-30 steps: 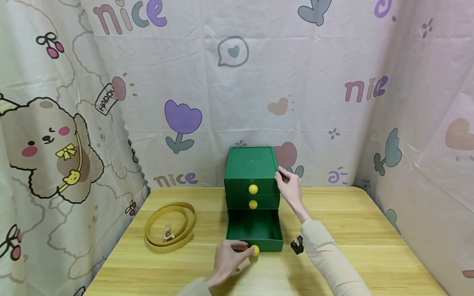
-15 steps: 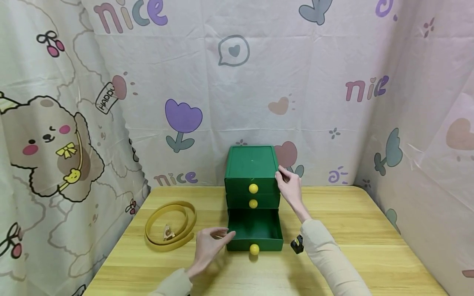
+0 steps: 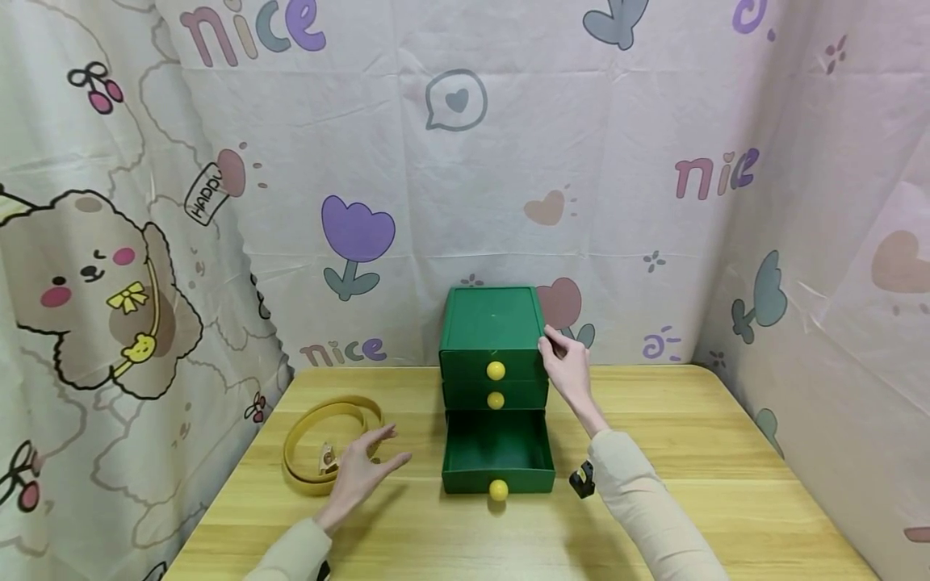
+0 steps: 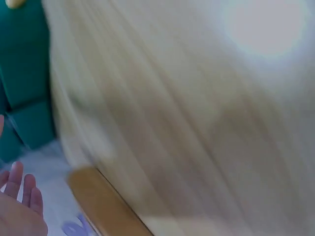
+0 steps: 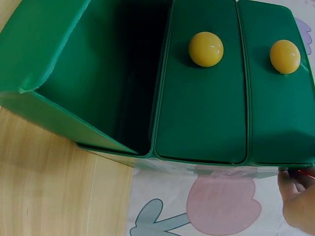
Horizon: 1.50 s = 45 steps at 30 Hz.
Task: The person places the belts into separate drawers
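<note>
A green drawer cabinet (image 3: 494, 319) with round yellow knobs stands at the back of the table. Its bottom drawer (image 3: 498, 480) is pulled out, and nothing shows inside. My right hand (image 3: 568, 367) holds the cabinet's upper right front edge; the right wrist view shows fingertips against that side. To the left lies a coiled yellow belt (image 3: 296, 444) with a gold-coloured buckle (image 3: 328, 460). My left hand (image 3: 358, 472) is over the coil's right side, fingers extended and thumb apart, holding nothing. Whether it touches the belt cannot be told.
The light wooden table (image 3: 654, 500) carries the cabinet and belt. Printed cloth (image 3: 465, 186) hangs behind and at both sides, close to the cabinet's back. A small black item (image 3: 583, 479) shows beside the right sleeve.
My left hand has let go of the bottom drawer's knob and moved left to the belt, its fingers spreading. The drawer stays out, and my right hand keeps its place.
</note>
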Motion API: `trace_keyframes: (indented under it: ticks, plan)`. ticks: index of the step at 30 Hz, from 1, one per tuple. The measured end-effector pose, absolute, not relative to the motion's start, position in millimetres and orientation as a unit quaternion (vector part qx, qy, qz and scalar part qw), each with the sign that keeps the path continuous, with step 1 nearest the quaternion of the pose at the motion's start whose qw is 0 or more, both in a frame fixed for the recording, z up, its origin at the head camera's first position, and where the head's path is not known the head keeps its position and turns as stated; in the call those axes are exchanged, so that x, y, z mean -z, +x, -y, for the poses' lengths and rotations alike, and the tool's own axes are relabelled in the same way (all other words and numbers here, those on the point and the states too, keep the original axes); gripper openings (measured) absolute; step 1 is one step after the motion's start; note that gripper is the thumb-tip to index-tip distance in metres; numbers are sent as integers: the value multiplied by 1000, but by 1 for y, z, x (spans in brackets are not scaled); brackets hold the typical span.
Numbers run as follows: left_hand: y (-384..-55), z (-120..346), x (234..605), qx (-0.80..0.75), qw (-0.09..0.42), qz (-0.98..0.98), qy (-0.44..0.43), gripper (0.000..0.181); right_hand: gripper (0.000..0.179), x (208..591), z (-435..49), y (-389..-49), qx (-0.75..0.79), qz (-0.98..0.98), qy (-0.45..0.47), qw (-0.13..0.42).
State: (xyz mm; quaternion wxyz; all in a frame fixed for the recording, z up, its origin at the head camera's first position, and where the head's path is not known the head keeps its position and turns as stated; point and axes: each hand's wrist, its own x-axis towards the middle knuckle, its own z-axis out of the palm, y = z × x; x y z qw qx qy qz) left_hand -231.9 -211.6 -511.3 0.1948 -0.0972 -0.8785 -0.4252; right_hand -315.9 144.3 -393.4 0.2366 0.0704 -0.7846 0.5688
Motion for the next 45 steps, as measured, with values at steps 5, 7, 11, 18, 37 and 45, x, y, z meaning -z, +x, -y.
trace_keyframes:
  ticks: [5, 7, 11, 18, 37, 45]
  plan:
    - [-237, 237, 520, 382, 184, 901, -96, 71, 38, 393, -144, -314, -570, 783, 72, 238]
    - [-238, 246, 523, 361, 180, 910, -98, 77, 38, 393, -144, -315, -569, 784, 73, 238]
    - [-239, 260, 526, 341, 155, 920, -113, 90, 38, 394, -144, -315, -571, 783, 72, 238]
    - [-240, 276, 526, 323, 86, 936, -111, 102, 38, 395, -143, -316, -572, 784, 68, 232]
    - [-249, 282, 522, 295, 63, 933, -194, 70, 38, 395, -142, -316, -575, 780, 71, 235]
    - [-251, 274, 522, 313, 66, 928, -190, 58, 39, 395, -143, -315, -578, 780, 66, 230]
